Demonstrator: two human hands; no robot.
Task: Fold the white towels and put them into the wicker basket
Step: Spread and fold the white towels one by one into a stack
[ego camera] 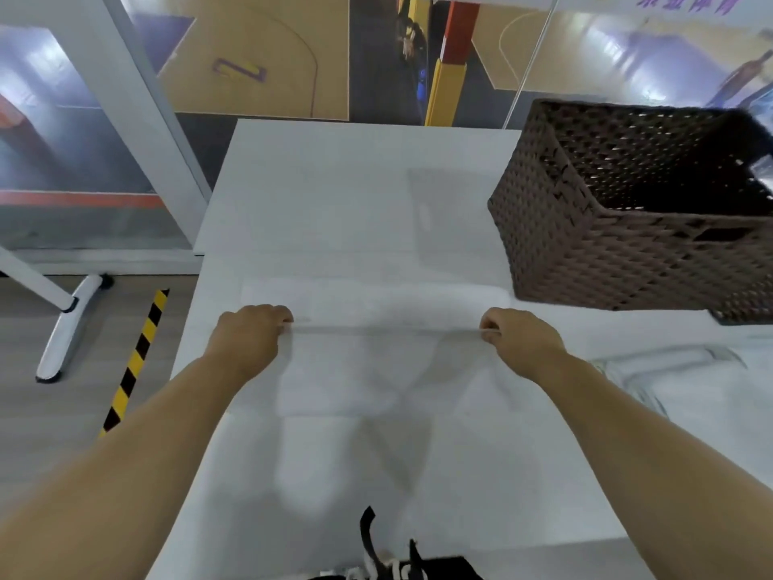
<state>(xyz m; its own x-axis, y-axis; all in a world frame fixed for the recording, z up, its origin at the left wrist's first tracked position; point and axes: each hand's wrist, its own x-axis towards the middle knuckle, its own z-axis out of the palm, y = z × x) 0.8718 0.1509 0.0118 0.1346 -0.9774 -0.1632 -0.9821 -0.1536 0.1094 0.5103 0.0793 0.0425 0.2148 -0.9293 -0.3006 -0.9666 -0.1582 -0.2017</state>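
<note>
Both hands, left hand (251, 328) and right hand (514, 332), pinch one edge of the white towel (376, 370) on the table (334, 182). The person should keep this edge tight and align corners; wicker basket (627, 228) waits near, right.

sports hall, by glass-walled court floor (251, 56)

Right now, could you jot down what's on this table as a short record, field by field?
Surface: white table
Towel in work: white towel, lying flat near the table's middle
Left hand: pinches the towel's left edge
Right hand: pinches the towel's right edge
Container: dark brown wicker basket, far right; contents unclear
Also there: more white cloth at the right
</note>
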